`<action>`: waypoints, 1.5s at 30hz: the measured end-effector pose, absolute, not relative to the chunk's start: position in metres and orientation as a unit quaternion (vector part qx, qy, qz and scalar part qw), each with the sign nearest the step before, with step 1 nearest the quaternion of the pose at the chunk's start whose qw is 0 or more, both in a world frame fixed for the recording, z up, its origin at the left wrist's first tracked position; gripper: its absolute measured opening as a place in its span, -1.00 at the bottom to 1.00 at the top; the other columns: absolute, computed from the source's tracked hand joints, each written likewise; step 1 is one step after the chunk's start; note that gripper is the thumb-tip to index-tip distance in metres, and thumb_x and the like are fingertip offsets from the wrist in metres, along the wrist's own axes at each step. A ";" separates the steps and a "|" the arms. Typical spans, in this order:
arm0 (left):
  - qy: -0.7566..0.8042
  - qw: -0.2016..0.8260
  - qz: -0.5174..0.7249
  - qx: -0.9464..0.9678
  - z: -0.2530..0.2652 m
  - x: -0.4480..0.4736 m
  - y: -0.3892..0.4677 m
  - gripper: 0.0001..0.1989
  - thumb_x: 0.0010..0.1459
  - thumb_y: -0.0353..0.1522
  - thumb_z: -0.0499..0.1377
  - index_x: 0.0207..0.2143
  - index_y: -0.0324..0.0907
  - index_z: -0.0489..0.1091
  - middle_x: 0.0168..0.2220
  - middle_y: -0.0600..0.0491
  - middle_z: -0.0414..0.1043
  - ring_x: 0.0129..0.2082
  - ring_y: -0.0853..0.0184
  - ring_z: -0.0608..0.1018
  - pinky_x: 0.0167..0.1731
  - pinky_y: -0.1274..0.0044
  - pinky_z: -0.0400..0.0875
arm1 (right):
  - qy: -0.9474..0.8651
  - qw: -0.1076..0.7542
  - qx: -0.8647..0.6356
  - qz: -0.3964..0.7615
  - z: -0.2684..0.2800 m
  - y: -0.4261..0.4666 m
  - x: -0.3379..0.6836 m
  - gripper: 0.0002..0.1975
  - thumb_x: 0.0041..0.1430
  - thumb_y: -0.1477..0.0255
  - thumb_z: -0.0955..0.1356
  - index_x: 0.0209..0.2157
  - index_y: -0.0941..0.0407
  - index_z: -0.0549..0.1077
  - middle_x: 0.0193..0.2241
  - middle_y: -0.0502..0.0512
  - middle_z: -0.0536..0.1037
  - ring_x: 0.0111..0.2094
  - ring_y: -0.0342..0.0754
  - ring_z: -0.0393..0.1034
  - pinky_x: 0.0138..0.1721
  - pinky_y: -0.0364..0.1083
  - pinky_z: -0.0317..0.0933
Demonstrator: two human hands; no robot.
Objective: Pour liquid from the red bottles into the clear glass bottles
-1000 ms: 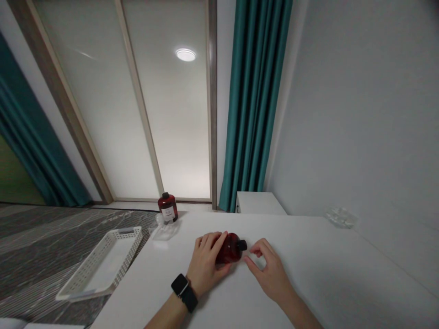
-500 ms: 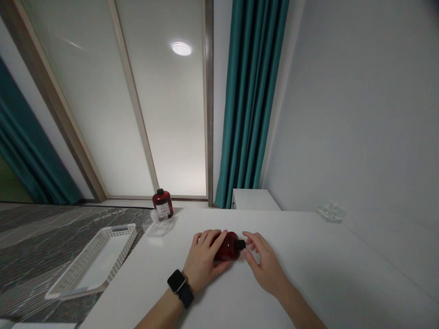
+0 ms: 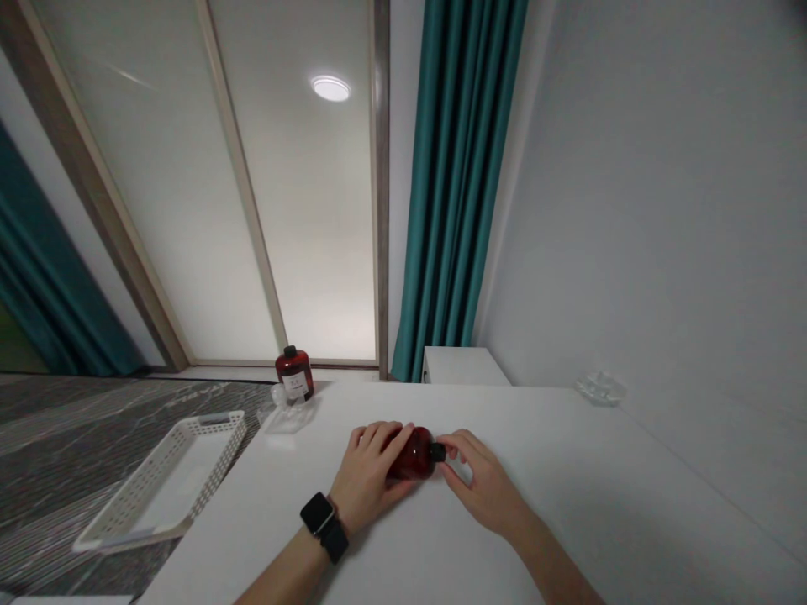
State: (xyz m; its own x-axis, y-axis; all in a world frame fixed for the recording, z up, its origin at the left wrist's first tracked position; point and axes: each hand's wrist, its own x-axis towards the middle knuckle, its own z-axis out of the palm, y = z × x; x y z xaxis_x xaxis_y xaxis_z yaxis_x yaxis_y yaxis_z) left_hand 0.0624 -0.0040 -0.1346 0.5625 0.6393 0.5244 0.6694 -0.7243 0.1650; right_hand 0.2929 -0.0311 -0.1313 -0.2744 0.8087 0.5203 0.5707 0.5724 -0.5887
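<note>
A dark red bottle (image 3: pixel 416 455) lies on its side on the white table (image 3: pixel 454 546), its black cap (image 3: pixel 437 453) pointing right. My left hand (image 3: pixel 371 466), with a black watch on the wrist, is wrapped round the bottle's body and hides its rear part. At the cap, my right hand (image 3: pixel 476 479) has thumb and fingertips closed on either side of it. A second red bottle (image 3: pixel 294 375) with a white label and black cap stands upright at the table's far left corner. Just in front of it sits a clear plastic piece (image 3: pixel 288 416).
Left of the table, a white perforated basket (image 3: pixel 218 437) lies lower down on the grey floor. Another clear piece (image 3: pixel 600 389) rests at the table's far right by the wall. A white cabinet (image 3: pixel 466 365) stands beyond the far edge, below a teal curtain (image 3: pixel 460 193).
My right thumb and fingers have closed from beside the cap onto it. My left hand keeps its hold on the bottle. The whole view has shifted slightly.
</note>
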 end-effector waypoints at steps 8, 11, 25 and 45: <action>-0.371 0.019 -0.266 -0.889 -0.131 0.063 -0.004 -0.27 0.09 -0.33 0.33 0.27 -0.08 0.12 0.10 -0.10 0.36 0.04 0.06 0.37 -0.01 0.24 0.21 | -0.763 0.397 -0.478 0.180 -0.135 -0.031 0.290 -0.84 0.20 0.50 0.33 -0.15 0.07 0.40 -0.31 0.04 0.48 -0.29 -0.02 0.37 -0.22 -0.06 0.27; -0.369 0.018 -0.269 -0.889 -0.132 0.062 -0.005 -0.27 0.09 -0.32 0.34 0.27 -0.09 0.12 0.10 -0.11 0.36 0.03 0.06 0.37 -0.01 0.25 0.22 | -0.765 0.402 -0.465 0.193 -0.133 -0.032 0.287 -0.84 0.22 0.50 0.31 -0.15 0.07 0.42 -0.31 0.05 0.48 -0.28 -0.02 0.37 -0.20 -0.06 0.26; -0.363 0.000 -0.276 -0.890 -0.129 0.064 -0.008 -0.26 0.08 -0.32 0.34 0.27 -0.09 0.12 0.08 -0.11 0.36 0.02 0.05 0.37 0.00 0.23 0.26 | -0.763 0.406 -0.466 0.187 -0.136 -0.033 0.282 -0.82 0.29 0.45 0.23 -0.10 0.09 0.38 -0.30 0.10 0.47 -0.30 0.00 0.37 -0.23 -0.05 0.27; -0.372 -0.365 -0.509 -0.684 -0.125 0.068 -0.010 -0.42 0.15 -0.17 0.26 0.14 -0.14 0.17 0.05 -0.13 0.39 0.02 0.06 0.45 0.03 0.23 0.32 | -0.660 0.517 -0.480 0.258 -0.147 -0.027 0.280 -0.61 0.28 0.29 0.25 0.10 0.09 0.28 -0.24 0.12 0.51 -0.30 -0.03 0.41 -0.20 -0.04 0.31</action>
